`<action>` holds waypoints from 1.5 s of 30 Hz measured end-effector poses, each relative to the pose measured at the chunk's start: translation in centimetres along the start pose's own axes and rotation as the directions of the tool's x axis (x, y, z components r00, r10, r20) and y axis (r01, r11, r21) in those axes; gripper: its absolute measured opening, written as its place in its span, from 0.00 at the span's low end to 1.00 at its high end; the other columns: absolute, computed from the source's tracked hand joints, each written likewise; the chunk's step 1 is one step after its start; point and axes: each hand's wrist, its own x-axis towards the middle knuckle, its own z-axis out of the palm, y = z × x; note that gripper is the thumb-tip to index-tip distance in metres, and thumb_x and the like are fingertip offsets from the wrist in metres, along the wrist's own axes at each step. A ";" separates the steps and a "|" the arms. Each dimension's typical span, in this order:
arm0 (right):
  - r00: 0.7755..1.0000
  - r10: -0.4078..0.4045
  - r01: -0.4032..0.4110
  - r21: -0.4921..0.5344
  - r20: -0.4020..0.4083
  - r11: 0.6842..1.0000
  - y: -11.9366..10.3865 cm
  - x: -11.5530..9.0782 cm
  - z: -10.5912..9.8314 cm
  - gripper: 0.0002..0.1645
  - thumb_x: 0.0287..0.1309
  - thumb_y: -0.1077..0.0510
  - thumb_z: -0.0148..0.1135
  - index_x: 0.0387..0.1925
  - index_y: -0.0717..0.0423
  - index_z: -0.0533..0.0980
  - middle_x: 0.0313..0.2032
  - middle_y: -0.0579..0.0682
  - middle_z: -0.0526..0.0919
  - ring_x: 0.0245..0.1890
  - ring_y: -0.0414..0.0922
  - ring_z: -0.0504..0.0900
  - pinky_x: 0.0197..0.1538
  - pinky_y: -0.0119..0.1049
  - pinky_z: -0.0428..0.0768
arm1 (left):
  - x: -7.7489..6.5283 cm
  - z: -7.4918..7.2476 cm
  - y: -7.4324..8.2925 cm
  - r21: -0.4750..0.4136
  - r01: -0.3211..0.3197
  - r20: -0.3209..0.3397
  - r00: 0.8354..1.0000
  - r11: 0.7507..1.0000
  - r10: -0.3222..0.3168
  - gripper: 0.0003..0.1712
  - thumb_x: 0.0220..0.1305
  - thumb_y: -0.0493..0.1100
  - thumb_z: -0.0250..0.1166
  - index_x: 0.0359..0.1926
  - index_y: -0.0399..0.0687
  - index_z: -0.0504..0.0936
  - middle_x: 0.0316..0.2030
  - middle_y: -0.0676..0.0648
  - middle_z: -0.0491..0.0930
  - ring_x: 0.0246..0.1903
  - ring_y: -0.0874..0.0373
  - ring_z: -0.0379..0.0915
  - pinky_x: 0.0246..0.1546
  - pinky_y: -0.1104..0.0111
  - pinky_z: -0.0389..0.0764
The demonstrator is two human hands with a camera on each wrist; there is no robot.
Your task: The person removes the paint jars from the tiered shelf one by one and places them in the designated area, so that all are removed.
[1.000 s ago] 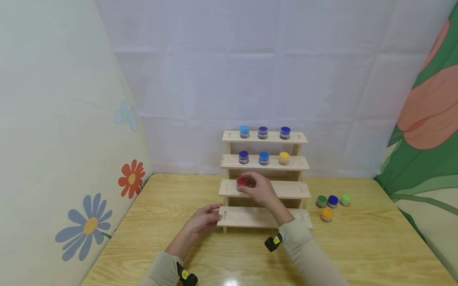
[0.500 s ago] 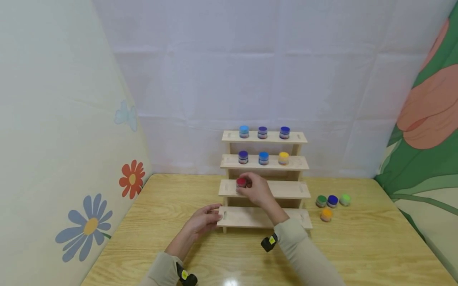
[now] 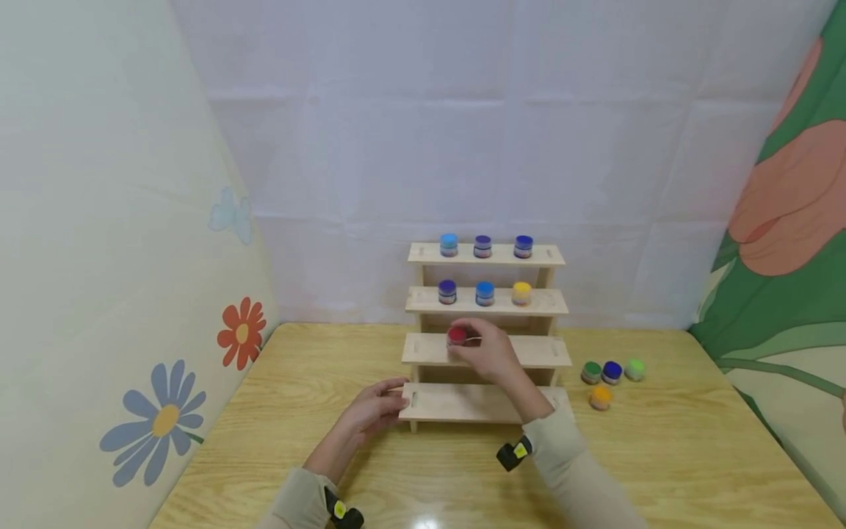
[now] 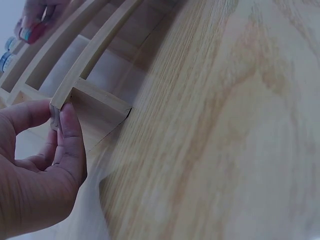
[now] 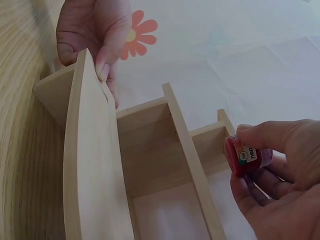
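The right hand [image 3: 487, 354] grasps a small round jar with a red lid [image 3: 457, 336] between thumb and fingers, over the left part of the second tier from the bottom of a pale wooden four-tier stand [image 3: 456, 402]; whether its base touches the board cannot be told. Setting it well seems to call for keeping the lid level, bringing the base flat well behind the board's front edge, and parting the fingers without a nudge; the round jar with a dark purple lid [image 3: 447, 292] one tier up could serve for lining up. The right forearm slants across the lowest tier from the near right. The left hand [image 3: 373, 408] pinches that tier's left end, thumb above and fingers below; steady, light pressure should keep the stand from shifting.
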 end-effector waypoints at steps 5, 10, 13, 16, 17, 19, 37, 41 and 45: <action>1.000 -0.024 0.024 0.006 -0.015 1.000 0.4 -1.0 -1.6 0.25 0.55 0.60 0.75 0.56 0.55 0.81 0.49 0.52 0.84 0.48 0.48 0.84 0.53 0.42 0.83 | 0.0 0.0 -0.2 -0.013 -0.006 0.005 1.000 1.000 0.006 0.37 0.67 0.31 0.63 0.72 0.27 0.60 0.49 0.42 0.80 0.38 0.58 0.82 0.36 0.69 0.82; 0.999 -0.026 0.025 -0.016 -0.028 1.000 1.3 -1.8 -3.2 0.26 0.55 0.60 0.75 0.57 0.56 0.81 0.49 0.53 0.83 0.49 0.49 0.83 0.54 0.43 0.82 | 0.0 0.0 -0.1 -0.015 -0.003 0.006 1.000 1.000 0.003 0.37 0.67 0.31 0.62 0.73 0.27 0.59 0.49 0.41 0.80 0.38 0.58 0.82 0.38 0.69 0.82; 0.999 -0.031 0.029 -0.044 -0.036 0.999 1.9 -2.3 -4.1 0.26 0.56 0.59 0.75 0.57 0.56 0.81 0.50 0.54 0.83 0.50 0.49 0.82 0.55 0.44 0.82 | 0.0 -0.1 -0.1 -0.012 0.003 0.000 1.000 1.000 -0.003 0.37 0.67 0.31 0.62 0.73 0.27 0.59 0.50 0.41 0.80 0.39 0.58 0.82 0.38 0.68 0.83; 0.998 -0.040 0.037 -0.058 -0.044 0.998 2.6 -2.9 -5.2 0.26 0.56 0.59 0.74 0.58 0.56 0.80 0.50 0.55 0.83 0.50 0.50 0.82 0.55 0.45 0.82 | 0.0 -0.1 0.0 -0.012 0.004 0.002 1.000 1.000 -0.004 0.37 0.67 0.30 0.62 0.73 0.27 0.59 0.50 0.41 0.80 0.39 0.58 0.82 0.39 0.68 0.83; 0.998 -0.042 0.040 -0.059 -0.043 0.997 2.8 -3.1 -5.6 0.27 0.56 0.60 0.74 0.58 0.57 0.80 0.51 0.55 0.83 0.50 0.50 0.82 0.55 0.45 0.82 | 0.0 -0.1 0.0 -0.012 0.003 0.006 1.000 1.000 -0.003 0.37 0.67 0.30 0.62 0.73 0.27 0.59 0.50 0.41 0.80 0.39 0.58 0.82 0.39 0.68 0.83; 0.998 -0.042 0.039 -0.056 -0.045 0.998 3.2 -3.6 -6.4 0.27 0.57 0.60 0.74 0.59 0.57 0.79 0.52 0.56 0.82 0.50 0.51 0.82 0.55 0.45 0.82 | 0.0 0.0 0.1 -0.015 -0.002 0.017 1.000 1.000 0.002 0.37 0.67 0.30 0.62 0.73 0.26 0.58 0.51 0.40 0.79 0.40 0.58 0.82 0.40 0.68 0.83; 0.997 -0.047 0.039 -0.119 -0.061 0.992 6.9 -7.7 -13.4 0.30 0.62 0.58 0.71 0.64 0.63 0.75 0.52 0.63 0.82 0.51 0.58 0.83 0.50 0.35 0.83 | 0.1 0.0 0.4 -0.016 -0.005 0.028 1.000 1.000 0.005 0.37 0.68 0.30 0.61 0.73 0.25 0.57 0.51 0.40 0.79 0.40 0.58 0.82 0.40 0.68 0.83; 0.998 -0.004 -0.003 -0.126 -0.057 0.992 7.6 -8.5 -14.7 0.32 0.64 0.54 0.70 0.65 0.63 0.74 0.55 0.64 0.81 0.52 0.58 0.83 0.46 0.27 0.80 | 0.1 0.0 0.3 -0.014 0.002 0.020 1.000 1.000 -0.001 0.36 0.68 0.30 0.61 0.73 0.26 0.58 0.51 0.39 0.79 0.40 0.58 0.82 0.40 0.68 0.83; 0.997 0.017 -0.028 -0.157 -0.069 0.987 8.5 -9.2 -15.7 0.33 0.64 0.53 0.70 0.66 0.62 0.74 0.55 0.65 0.81 0.51 0.57 0.83 0.43 0.29 0.81 | 0.1 0.1 0.2 -0.014 0.002 0.020 1.000 1.000 -0.002 0.37 0.67 0.30 0.61 0.73 0.26 0.58 0.52 0.39 0.79 0.40 0.58 0.82 0.40 0.68 0.83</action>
